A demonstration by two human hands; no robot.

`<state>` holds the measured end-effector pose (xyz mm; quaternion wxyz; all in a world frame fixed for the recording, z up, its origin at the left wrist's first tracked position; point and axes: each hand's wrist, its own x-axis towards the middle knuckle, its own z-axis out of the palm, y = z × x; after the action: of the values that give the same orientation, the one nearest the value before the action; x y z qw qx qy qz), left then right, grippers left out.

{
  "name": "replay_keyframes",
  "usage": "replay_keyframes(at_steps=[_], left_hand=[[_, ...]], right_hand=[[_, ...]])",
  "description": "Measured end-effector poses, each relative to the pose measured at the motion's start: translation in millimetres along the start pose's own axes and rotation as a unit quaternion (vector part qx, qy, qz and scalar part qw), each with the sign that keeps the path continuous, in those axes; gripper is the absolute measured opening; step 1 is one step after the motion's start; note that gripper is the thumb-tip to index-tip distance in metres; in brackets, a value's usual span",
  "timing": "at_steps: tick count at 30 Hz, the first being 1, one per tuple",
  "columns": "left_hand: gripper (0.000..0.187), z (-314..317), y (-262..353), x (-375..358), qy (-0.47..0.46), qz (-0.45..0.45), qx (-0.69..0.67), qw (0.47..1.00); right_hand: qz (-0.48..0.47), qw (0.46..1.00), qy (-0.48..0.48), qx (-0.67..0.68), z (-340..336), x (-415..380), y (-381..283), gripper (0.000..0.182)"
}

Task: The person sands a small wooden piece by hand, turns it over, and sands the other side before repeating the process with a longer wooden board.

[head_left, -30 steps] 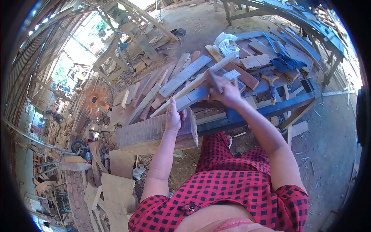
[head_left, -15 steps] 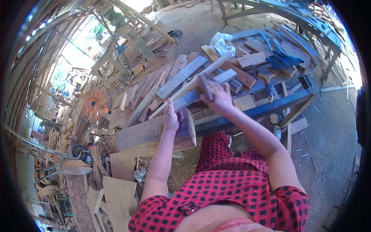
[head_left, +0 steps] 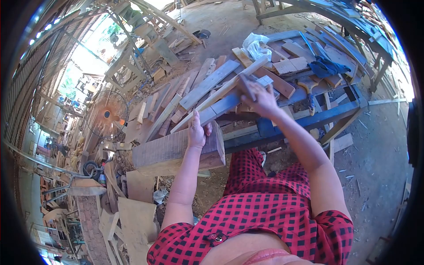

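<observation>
**A:** What are my hands doing?

**B (as me):** My left hand (head_left: 197, 132) closes around the near end of a long pale wooden strip (head_left: 221, 94), just above a thick wooden block (head_left: 176, 152). My right hand (head_left: 260, 99) grips a dark tool (head_left: 245, 85) pressed on the strip, which lies across the blue surface (head_left: 327, 115). I judge steady bracing and even strokes matter.

**A:** Counts?

**B:** One strip, one block, one hammer (head_left: 309, 95), one blue cloth (head_left: 327, 68), one fan (head_left: 107, 115).

just the one head cam here, fisheye, looking forward and down past a red checked shirt (head_left: 265, 212) at both hands, close on a cluttered blue workbench (head_left: 327, 112), with the timber yard curving off, probably distorted, toward the dark edges.
</observation>
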<state>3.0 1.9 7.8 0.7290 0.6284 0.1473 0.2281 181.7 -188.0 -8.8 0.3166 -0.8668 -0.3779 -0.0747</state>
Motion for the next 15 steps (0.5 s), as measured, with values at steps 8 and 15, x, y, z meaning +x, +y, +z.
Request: replay_keyframes(at_steps=[8, 15], left_hand=[[0.051, 0, 0, 1, 0.010, -0.017, -0.002, 1.000], [0.051, -1, -3, 3, 0.007, -0.002, -0.028, 1.000]], right_hand=[[0.141, 0.989, -0.004, -0.044, -8, 23, 58, 0.067], [-0.003, 1.000, 0.016, -0.003, 0, -7, -37, 0.072]])
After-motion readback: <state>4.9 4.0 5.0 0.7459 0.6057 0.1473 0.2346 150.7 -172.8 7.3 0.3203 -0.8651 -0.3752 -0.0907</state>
